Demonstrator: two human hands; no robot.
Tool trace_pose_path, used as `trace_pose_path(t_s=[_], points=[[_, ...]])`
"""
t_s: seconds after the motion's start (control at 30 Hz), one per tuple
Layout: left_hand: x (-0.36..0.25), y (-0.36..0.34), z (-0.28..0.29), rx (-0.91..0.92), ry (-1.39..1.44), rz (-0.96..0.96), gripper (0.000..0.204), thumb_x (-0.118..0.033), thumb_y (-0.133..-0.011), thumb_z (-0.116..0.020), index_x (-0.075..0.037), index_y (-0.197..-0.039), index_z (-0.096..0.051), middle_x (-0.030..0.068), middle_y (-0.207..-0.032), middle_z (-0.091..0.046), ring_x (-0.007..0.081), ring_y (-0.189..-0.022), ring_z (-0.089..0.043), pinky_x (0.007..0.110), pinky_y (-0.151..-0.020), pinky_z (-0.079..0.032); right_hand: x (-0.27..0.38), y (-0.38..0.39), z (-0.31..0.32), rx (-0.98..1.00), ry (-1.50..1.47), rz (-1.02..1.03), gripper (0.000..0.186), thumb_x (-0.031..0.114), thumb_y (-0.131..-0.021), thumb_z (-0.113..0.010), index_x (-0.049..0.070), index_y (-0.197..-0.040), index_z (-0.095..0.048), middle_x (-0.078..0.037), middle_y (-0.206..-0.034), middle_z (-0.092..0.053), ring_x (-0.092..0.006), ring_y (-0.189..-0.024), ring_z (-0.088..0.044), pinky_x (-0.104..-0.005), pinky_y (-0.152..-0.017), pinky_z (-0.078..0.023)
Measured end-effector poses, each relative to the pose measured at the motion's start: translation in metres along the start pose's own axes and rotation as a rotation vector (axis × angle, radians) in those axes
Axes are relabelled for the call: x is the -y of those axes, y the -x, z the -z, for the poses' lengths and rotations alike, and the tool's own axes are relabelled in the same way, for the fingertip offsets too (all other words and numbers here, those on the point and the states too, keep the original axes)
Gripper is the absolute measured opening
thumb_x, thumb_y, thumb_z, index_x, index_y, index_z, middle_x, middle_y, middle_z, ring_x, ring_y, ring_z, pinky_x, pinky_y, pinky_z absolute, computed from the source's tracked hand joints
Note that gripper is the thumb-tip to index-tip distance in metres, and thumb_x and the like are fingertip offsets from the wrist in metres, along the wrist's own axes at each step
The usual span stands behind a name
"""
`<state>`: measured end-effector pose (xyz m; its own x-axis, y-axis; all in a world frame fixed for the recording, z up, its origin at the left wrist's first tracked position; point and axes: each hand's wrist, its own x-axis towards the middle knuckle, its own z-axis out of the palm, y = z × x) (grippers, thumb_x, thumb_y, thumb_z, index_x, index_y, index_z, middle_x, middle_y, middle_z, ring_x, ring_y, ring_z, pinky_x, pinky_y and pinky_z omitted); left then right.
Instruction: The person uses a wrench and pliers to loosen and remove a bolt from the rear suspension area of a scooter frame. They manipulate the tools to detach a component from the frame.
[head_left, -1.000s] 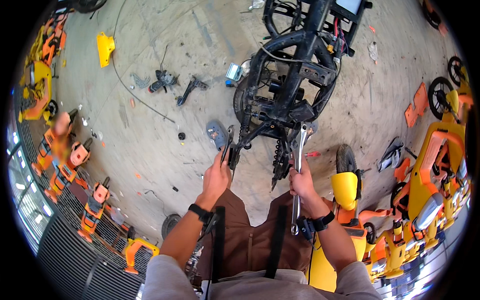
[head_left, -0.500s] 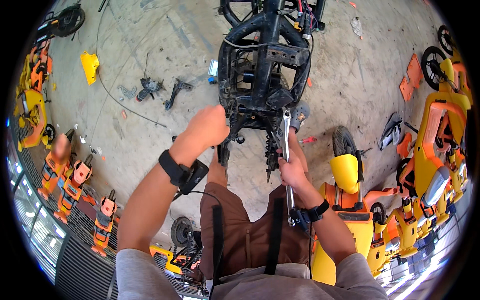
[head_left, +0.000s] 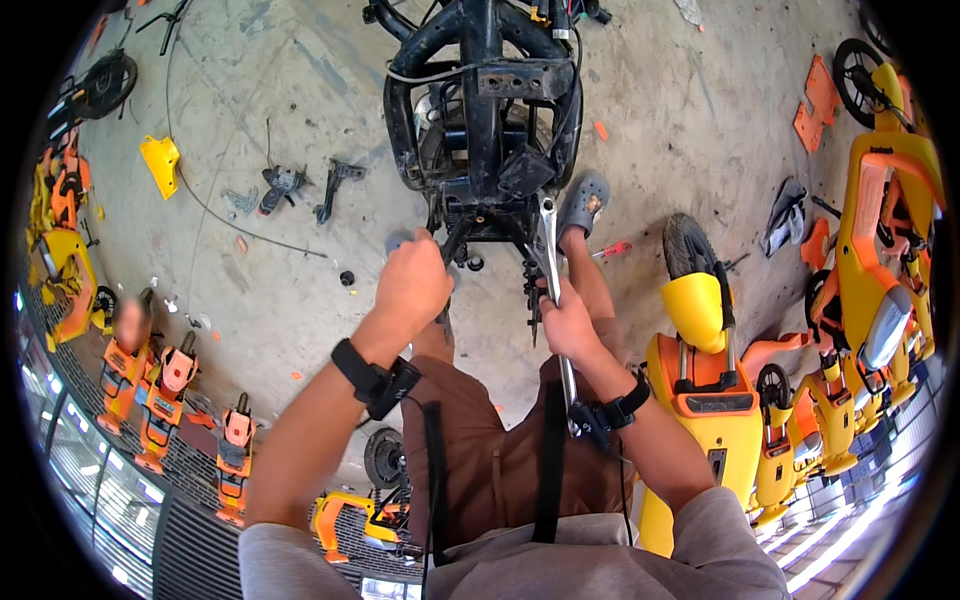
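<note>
A black metal vehicle frame stands on the floor before me, with a dark spring shock absorber at its near right. My right hand is wrapped round the shaft of a long silver wrench. The wrench's far ring end lies at the near right corner of the frame, and its other end reaches back to my wrist strap. My left hand is closed in a fist at the frame's near left side. Whatever it grips is hidden behind the fingers.
Right of my leg lie a red-handled screwdriver and a yellow-and-orange scooter. More scooters line both sides. Loose dark parts, a yellow panel and a long cable lie on the floor at left. My grey shoe is beside the frame.
The whole view has shifted, so the frame now appears further left and higher. My left fist remains near the frame's left side, and my right hand keeps its hold on the wrench.
</note>
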<state>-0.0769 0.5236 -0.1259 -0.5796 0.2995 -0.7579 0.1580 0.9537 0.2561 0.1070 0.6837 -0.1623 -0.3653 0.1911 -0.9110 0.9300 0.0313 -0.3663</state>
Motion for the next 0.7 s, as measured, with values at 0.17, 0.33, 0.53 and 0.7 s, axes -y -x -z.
trace_pose_path(t_s=[0.17, 0.33, 0.53, 0.7], points=[[-0.007, 0.015, -0.024, 0.001, 0.010, 0.103, 0.054, -0.002, -0.073, -0.062, 0.011, -0.121, -0.041, 0.0259, -0.078, -0.065, 0.0421, -0.073, -0.065, 0.047, -0.065, -0.055, -0.010, -0.002, -0.009, -0.058, -0.011, 0.029, 0.025, 0.007, -0.091, -0.048, 0.005, -0.115, -0.052, -0.023, -0.099, -0.064, -0.0390, -0.092, -0.063, -0.0417, -0.079, -0.049], [0.040, 0.028, -0.125, -0.215, 0.068, 0.103, 0.073, -0.001, -0.079, -0.054, 0.004, -0.144, -0.020, 0.0227, -0.098, -0.056, 0.0398, -0.073, -0.063, 0.046, -0.061, -0.054, 0.033, 0.009, 0.002, 0.074, -0.191, -0.188, 0.023, 0.008, -0.091, -0.046, 0.006, -0.113, -0.053, -0.008, -0.065, -0.055, -0.0172, -0.045, -0.052, -0.0332, -0.039, -0.040], [0.028, 0.018, -0.156, -0.345, -0.090, 0.153, 0.075, -0.001, -0.083, -0.053, 0.001, -0.147, -0.014, 0.0180, -0.101, -0.051, 0.0355, -0.073, -0.061, 0.040, -0.057, -0.054, 0.051, 0.018, 0.007, 0.092, -0.290, -0.274, 0.025, 0.011, -0.093, -0.044, 0.006, -0.117, -0.049, 0.001, -0.060, -0.041, -0.0096, -0.039, -0.036, -0.0266, -0.035, -0.031], [0.022, 0.016, -0.150, -0.360, -0.034, 0.205, 0.079, -0.001, -0.081, -0.056, -0.004, -0.149, -0.017, 0.0135, -0.097, -0.050, 0.0300, -0.077, -0.062, 0.037, -0.060, -0.055, 0.054, 0.020, 0.003, 0.121, -0.319, -0.306, 0.033, 0.002, -0.089, -0.039, 0.006, -0.122, -0.041, 0.001, -0.056, -0.036, -0.0067, -0.039, -0.031, -0.0235, -0.034, -0.024]])
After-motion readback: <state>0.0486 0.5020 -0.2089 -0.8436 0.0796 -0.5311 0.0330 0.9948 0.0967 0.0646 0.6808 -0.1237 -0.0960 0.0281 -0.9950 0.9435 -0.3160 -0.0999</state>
